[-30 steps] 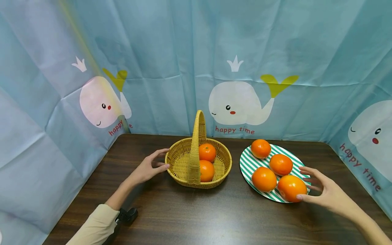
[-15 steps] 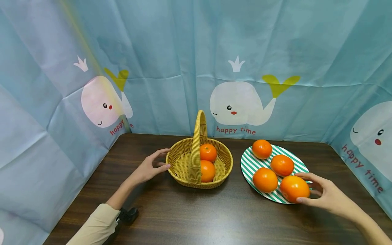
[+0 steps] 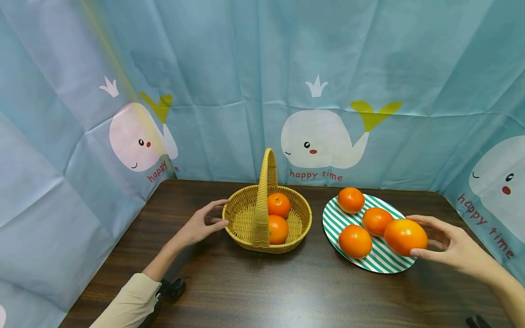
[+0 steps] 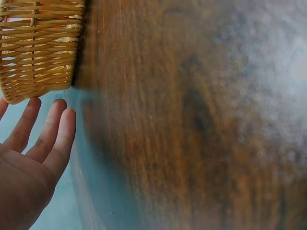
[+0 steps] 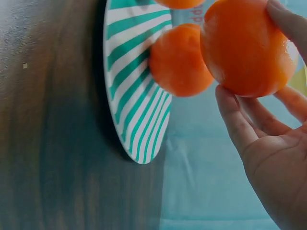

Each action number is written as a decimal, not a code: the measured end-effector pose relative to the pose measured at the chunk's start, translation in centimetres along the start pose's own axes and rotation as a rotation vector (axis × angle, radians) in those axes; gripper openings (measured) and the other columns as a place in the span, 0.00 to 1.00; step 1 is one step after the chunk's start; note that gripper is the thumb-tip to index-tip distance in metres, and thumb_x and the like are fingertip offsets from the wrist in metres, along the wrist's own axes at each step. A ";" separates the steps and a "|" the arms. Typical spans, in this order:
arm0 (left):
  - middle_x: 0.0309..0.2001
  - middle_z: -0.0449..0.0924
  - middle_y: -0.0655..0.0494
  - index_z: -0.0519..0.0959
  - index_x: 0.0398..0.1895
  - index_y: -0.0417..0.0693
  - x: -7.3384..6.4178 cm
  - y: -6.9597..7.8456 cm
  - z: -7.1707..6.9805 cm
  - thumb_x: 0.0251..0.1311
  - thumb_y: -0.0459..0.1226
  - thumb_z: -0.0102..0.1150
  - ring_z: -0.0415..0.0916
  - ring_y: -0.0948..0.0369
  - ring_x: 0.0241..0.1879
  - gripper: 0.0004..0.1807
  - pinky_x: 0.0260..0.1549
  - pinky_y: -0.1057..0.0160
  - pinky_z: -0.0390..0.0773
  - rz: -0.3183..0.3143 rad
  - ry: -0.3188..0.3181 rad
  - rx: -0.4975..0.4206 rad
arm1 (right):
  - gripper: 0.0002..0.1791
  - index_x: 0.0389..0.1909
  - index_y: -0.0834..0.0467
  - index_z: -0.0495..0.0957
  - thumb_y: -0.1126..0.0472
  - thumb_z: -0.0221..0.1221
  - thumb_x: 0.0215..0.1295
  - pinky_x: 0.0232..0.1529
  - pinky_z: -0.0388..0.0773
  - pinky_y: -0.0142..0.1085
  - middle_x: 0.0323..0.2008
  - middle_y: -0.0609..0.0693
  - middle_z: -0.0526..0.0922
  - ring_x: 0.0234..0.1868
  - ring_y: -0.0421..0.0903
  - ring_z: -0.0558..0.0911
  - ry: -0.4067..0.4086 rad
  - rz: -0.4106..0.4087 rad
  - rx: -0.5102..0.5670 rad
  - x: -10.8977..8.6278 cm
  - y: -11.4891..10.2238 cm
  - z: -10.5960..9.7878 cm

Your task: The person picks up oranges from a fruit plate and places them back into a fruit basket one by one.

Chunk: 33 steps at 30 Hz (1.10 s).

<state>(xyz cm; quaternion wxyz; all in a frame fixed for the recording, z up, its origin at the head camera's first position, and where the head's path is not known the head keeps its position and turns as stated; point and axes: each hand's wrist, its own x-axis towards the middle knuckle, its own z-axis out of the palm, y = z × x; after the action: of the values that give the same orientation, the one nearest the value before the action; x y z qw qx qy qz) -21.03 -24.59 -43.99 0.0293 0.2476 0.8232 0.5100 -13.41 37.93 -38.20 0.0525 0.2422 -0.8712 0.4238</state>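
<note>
Fingers, right hand (image 3: 457, 248): gripping orange (image 3: 404, 237) sides-on, lower right.
Left hand (image 3: 200, 226): touching basket (image 3: 242, 216), fingers relaxed.
Orange: likely feeling firm, slick.

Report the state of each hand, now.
Left hand: open, at the basket's side.
Right hand: holding an orange clear of the plate.

Six oranges (image 3: 406, 237), one basket (image 3: 242, 216), one plate (image 3: 379, 254)

Front orange (image 3: 404, 238) lifted off striped plate (image 3: 334, 219), right grip (image 3: 459, 246) raised with it; more stripes (image 3: 388, 262) uncovered
</note>
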 end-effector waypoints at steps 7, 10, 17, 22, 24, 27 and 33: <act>0.70 0.63 0.33 0.62 0.76 0.41 -0.1 0.0 0.1 0.69 0.33 0.63 0.76 0.36 0.56 0.35 0.44 0.60 0.84 0.008 -0.001 -0.007 | 0.37 0.68 0.62 0.71 0.77 0.71 0.56 0.47 0.80 0.28 0.59 0.49 0.77 0.51 0.38 0.82 0.008 0.029 -0.003 1.1 -0.5 -0.4; 0.69 0.63 0.34 0.62 0.76 0.41 0.0 0.0 0.1 0.69 0.33 0.63 0.76 0.36 0.56 0.34 0.44 0.61 0.83 0.010 0.002 0.003 | 0.38 0.68 0.62 0.71 0.77 0.70 0.56 0.48 0.80 0.28 0.59 0.49 0.77 0.51 0.39 0.82 0.008 0.023 0.000 1.7 -0.8 -0.5; 0.69 0.64 0.35 0.63 0.76 0.42 0.0 0.0 0.1 0.69 0.33 0.64 0.74 0.34 0.56 0.34 0.45 0.60 0.83 0.005 0.006 0.009 | 0.38 0.69 0.62 0.70 0.80 0.69 0.56 0.48 0.80 0.28 0.60 0.49 0.77 0.51 0.39 0.82 -0.001 -0.021 0.031 3.2 -1.7 -0.4; 0.69 0.64 0.35 0.63 0.76 0.42 0.0 0.2 0.0 0.70 0.34 0.64 0.74 0.34 0.57 0.34 0.48 0.55 0.83 -0.003 0.008 0.012 | 0.39 0.69 0.61 0.70 0.79 0.69 0.55 0.49 0.79 0.28 0.60 0.51 0.77 0.51 0.40 0.83 -0.009 -0.042 0.037 4.5 -2.1 0.0; 0.69 0.64 0.35 0.63 0.76 0.42 0.0 0.3 0.1 0.70 0.34 0.63 0.75 0.35 0.56 0.34 0.49 0.51 0.82 -0.006 0.009 0.016 | 0.39 0.70 0.61 0.70 0.78 0.70 0.56 0.50 0.79 0.28 0.61 0.51 0.77 0.51 0.40 0.83 -0.011 -0.046 0.032 5.0 -2.3 0.2; 0.69 0.65 0.35 0.63 0.76 0.42 0.0 0.3 0.1 0.70 0.34 0.64 0.76 0.35 0.55 0.34 0.51 0.45 0.80 -0.004 0.009 0.017 | 0.39 0.70 0.61 0.70 0.78 0.70 0.57 0.50 0.79 0.28 0.61 0.51 0.77 0.52 0.39 0.83 -0.017 -0.046 0.042 5.7 -2.6 0.6; 0.69 0.64 0.35 0.62 0.76 0.41 0.0 0.4 0.0 0.69 0.34 0.64 0.74 0.35 0.56 0.35 0.51 0.42 0.79 0.001 0.005 0.013 | 0.38 0.70 0.60 0.70 0.76 0.70 0.58 0.51 0.78 0.27 0.61 0.52 0.76 0.55 0.39 0.80 -0.038 -0.064 0.070 7.0 -3.3 1.4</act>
<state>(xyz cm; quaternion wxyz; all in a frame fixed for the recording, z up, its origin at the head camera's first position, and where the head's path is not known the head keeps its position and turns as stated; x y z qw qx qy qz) -20.85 -24.41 -43.63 0.0255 0.2468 0.8265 0.5052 -17.86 32.49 -34.72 0.0408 0.2797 -0.8485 0.4474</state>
